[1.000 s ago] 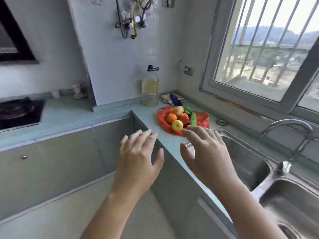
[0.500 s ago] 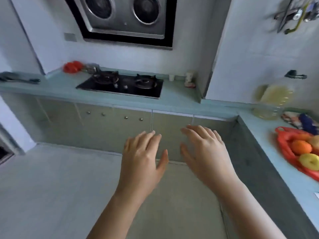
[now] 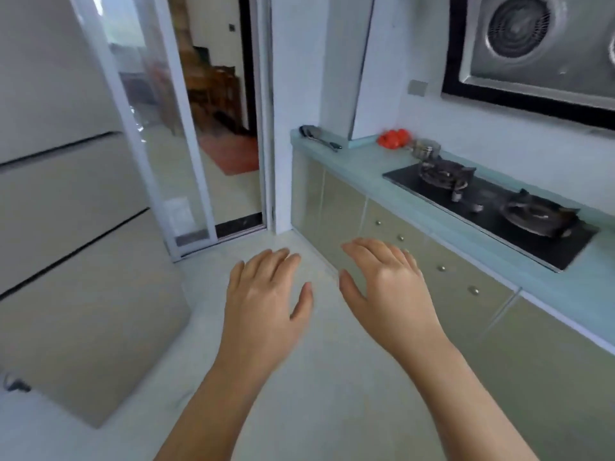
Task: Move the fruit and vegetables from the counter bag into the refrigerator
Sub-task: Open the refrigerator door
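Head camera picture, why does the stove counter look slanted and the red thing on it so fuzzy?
In the head view the wide-angle lens slants the counter and the fridge edges; also in the head view, blur smears the red thing and the stove.

Pale teal counter (image 3: pixel 362 168), black gas hob (image 3: pixel 492 207) set in, ladle (image 3: pixel 317 136) at far end, red item (image 3: pixel 392 138) by wall

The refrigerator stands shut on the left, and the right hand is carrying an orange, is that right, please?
Not quite: the head view shows the right hand open and empty, carrying nothing. The refrigerator does stand shut on the left.
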{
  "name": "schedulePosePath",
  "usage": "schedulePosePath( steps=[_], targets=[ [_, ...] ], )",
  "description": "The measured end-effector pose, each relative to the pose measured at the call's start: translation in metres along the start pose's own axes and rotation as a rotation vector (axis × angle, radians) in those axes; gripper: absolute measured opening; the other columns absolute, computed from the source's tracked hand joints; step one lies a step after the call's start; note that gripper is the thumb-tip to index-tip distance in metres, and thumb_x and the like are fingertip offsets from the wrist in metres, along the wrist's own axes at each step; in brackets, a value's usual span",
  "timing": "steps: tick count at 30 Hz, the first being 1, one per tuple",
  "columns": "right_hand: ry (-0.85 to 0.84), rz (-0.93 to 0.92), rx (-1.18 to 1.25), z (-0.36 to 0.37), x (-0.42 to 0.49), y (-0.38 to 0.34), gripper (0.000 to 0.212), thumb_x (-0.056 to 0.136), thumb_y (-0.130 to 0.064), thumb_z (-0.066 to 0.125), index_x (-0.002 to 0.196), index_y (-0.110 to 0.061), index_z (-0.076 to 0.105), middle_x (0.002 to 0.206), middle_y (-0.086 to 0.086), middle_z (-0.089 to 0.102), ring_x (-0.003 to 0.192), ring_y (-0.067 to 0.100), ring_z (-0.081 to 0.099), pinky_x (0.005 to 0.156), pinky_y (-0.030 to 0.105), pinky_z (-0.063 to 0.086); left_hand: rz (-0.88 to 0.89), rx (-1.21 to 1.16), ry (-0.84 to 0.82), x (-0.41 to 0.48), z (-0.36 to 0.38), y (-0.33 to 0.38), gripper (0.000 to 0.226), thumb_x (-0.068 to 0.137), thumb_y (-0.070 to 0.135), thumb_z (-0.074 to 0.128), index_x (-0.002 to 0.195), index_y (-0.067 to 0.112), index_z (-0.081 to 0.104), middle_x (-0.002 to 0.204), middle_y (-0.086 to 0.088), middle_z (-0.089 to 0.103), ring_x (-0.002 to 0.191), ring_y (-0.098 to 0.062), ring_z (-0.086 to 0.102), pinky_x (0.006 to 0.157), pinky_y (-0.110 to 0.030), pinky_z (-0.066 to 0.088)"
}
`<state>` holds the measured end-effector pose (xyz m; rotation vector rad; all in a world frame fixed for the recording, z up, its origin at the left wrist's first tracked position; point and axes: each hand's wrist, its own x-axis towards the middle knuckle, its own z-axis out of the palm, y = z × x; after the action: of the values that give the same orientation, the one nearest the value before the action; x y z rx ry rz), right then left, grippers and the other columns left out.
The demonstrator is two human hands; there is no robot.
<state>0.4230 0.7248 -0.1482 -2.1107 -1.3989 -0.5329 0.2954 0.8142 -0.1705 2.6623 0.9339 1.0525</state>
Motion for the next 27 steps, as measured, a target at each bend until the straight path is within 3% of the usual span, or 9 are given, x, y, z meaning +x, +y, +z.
schedulePosePath(
  steps=[8,12,16,20,27],
  targets=[
    [-0.117,-0.326,0.223,0.065,0.05,-0.087,0.04,0.082,-0.031,0.042,0.107,-0.01,0.065,0.109,0.01,0.067,0.1,0.03,0.061,0.088,0.054,0.047,-0.342,0.214,0.038,-0.031,-0.049,-0.081,0.045,0.082,0.035,0.04,0.107,0.007,0.064,0.107,-0.011,0.068,0.098,-0.03,0.063,0.088,-0.05,0.047],
    [-0.123,-0.458,0.312,0.095,0.06,-0.149,0.033,0.08,-0.026,0.05,0.104,-0.009,0.065,0.104,0.008,0.068,0.097,0.028,0.062,0.087,0.047,0.046,-0.467,0.257,0.116,-0.053,-0.083,-0.127,0.044,0.082,0.035,0.042,0.108,0.006,0.064,0.108,-0.011,0.067,0.1,-0.031,0.062,0.087,-0.051,0.048],
    [-0.129,-0.544,0.365,0.126,0.069,-0.214,0.031,0.078,-0.023,0.054,0.103,-0.009,0.066,0.103,0.009,0.068,0.096,0.027,0.063,0.084,0.044,0.048,-0.55,0.305,0.192,-0.071,-0.115,-0.181,0.043,0.082,0.034,0.043,0.106,0.006,0.065,0.107,-0.01,0.067,0.098,-0.029,0.062,0.088,-0.043,0.045],
    [-0.124,-0.583,0.417,0.152,0.087,-0.286,0.041,0.08,-0.029,0.04,0.103,-0.007,0.065,0.102,0.009,0.068,0.094,0.028,0.063,0.083,0.047,0.049,-0.596,0.289,0.257,-0.077,-0.156,-0.245,0.044,0.081,0.035,0.044,0.108,0.007,0.064,0.108,-0.009,0.067,0.099,-0.028,0.062,0.09,-0.039,0.042],
    [-0.075,-0.636,0.456,0.189,0.12,-0.397,0.041,0.08,-0.028,0.04,0.103,-0.006,0.065,0.1,0.01,0.069,0.091,0.027,0.064,0.08,0.043,0.05,-0.71,0.061,0.441,-0.073,-0.222,-0.352,0.044,0.081,0.035,0.049,0.116,0.01,0.059,0.114,-0.006,0.062,0.108,-0.025,0.054,0.096,-0.043,0.042]
  ],
)
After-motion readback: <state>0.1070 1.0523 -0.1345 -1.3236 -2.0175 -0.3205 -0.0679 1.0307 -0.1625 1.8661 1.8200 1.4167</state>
